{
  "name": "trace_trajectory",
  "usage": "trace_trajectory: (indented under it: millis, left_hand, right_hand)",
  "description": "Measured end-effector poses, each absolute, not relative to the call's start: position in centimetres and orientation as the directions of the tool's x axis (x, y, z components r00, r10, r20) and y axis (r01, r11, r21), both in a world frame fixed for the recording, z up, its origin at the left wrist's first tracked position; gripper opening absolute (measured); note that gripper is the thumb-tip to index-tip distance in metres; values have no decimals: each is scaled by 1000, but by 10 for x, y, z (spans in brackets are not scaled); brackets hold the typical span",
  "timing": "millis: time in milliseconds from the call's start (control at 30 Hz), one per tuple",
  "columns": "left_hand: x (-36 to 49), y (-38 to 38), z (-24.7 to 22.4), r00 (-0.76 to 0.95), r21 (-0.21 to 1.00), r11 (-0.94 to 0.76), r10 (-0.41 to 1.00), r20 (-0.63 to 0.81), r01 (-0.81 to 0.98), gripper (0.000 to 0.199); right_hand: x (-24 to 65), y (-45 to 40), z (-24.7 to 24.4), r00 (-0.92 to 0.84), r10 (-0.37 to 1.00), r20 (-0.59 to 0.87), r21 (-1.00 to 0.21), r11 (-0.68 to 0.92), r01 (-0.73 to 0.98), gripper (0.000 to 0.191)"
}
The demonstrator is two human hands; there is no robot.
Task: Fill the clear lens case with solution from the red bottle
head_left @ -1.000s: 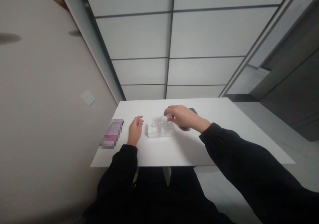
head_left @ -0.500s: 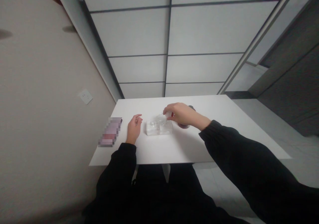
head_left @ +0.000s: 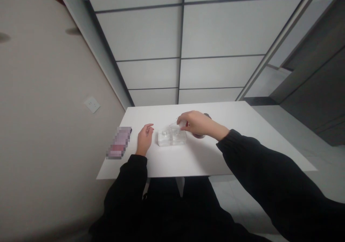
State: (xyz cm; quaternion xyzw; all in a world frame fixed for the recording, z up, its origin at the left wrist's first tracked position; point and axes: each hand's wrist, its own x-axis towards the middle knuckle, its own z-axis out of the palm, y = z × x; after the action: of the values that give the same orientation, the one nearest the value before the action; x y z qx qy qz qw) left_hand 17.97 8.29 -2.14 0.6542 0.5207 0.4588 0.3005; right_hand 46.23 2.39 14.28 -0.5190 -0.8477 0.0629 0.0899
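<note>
A clear, divided container [head_left: 165,138] rests on the white table [head_left: 172,164], between my two hands. My right hand [head_left: 194,122] is over its back right part, with the thumb and fingers closed round a small, clear or whitish object [head_left: 183,123] that is too faint to name. Left of the container, my left hand [head_left: 145,137] rests at the table with its fingers slightly curled and apart, holding nothing. Behind and below my right hand a dark round object [head_left: 198,136] is partly hidden.
A pinkish, pixelated flat object [head_left: 119,143] lies at the table's left edge. Another dark object [head_left: 207,115] shows just behind my right wrist. The wall with a socket [head_left: 92,105] is on the left, and a panelled door [head_left: 151,73] stands behind the table.
</note>
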Motion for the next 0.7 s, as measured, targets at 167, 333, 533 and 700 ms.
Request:
trace_trajectory:
  millis: [167, 333, 533, 700]
  left_hand:
    - [182, 79, -17, 39, 863, -282, 955, 294, 419, 32]
    - [184, 73, -11, 50, 846, -289, 953, 299, 448, 32]
    - [184, 67, -7, 68, 811, -300, 949, 308, 502, 33]
    - [182, 61, -2, 79, 775, -293, 950, 301, 560, 35]
  right_hand:
    - [478, 27, 149, -369, 916, 158, -367, 401, 839, 19]
    - [514, 32, 159, -314, 932, 180, -614, 356, 705, 27]
    - [567, 59, 147, -156, 966, 208, -743, 259, 617, 53]
    - [592, 96, 106, -104, 978, 179, -806, 206, 555, 61]
